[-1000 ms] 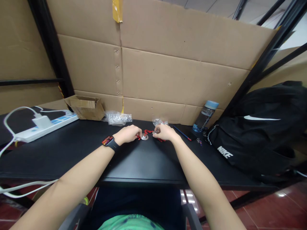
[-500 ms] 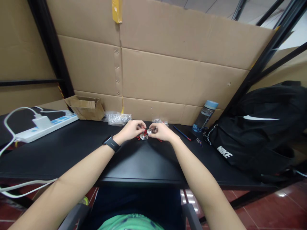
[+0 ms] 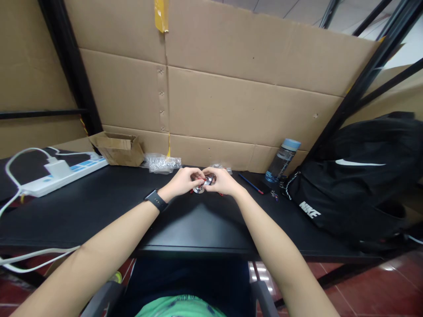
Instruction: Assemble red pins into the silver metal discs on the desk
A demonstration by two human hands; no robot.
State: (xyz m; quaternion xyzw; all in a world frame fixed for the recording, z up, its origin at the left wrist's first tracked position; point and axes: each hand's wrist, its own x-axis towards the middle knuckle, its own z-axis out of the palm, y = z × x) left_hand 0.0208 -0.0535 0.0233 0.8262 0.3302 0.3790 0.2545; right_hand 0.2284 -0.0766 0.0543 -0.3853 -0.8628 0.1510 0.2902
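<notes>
Both my hands meet over the black desk, near its back edge. My right hand [image 3: 218,179] is closed around the rim of a small silver cymbal [image 3: 208,181], which is tilted up between the fingers. My left hand [image 3: 184,179] pinches a red cord [image 3: 204,180] at the middle of that cymbal. Just below the left fingertips lies a second small silver cymbal [image 3: 198,189], partly hidden by the hand. Bits of red cord show on either side of the fingers. A black watch [image 3: 156,200] is on my left wrist.
Clear plastic packaging [image 3: 163,164] and an open cardboard box [image 3: 120,149] stand behind to the left, near a white power strip [image 3: 62,178]. To the right are a blue pen [image 3: 250,182], a water bottle [image 3: 280,162] and a black backpack [image 3: 357,185]. Cardboard [image 3: 214,97] walls the back.
My left hand has moved right, up against the right hand, and its fingers now reach the held cymbal's cord. The held cymbal has tilted; the other one stays on the desk.
</notes>
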